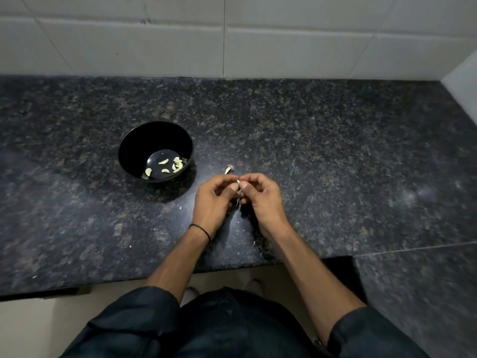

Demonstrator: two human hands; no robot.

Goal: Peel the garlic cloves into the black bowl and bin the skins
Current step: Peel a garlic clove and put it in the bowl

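Left hand (214, 198) and right hand (261, 198) meet above the worktop (335, 151), both pinching one garlic clove (238, 182) between their fingertips. Just beyond them lies a dry stem scrap (229, 168). Farther left, the black bowl (140, 143) holds peeled cloves (165, 167).

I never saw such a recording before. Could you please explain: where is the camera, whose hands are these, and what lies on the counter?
There is no machine here, only a person. The single picture comes from a camera worn on the head, looking down. The left hand and right hand together pinch a small garlic clove, mostly hidden between them. On the dark stone counter stands a black bowl holding peeled cloves. A dry garlic scrap lies just beyond the hands.
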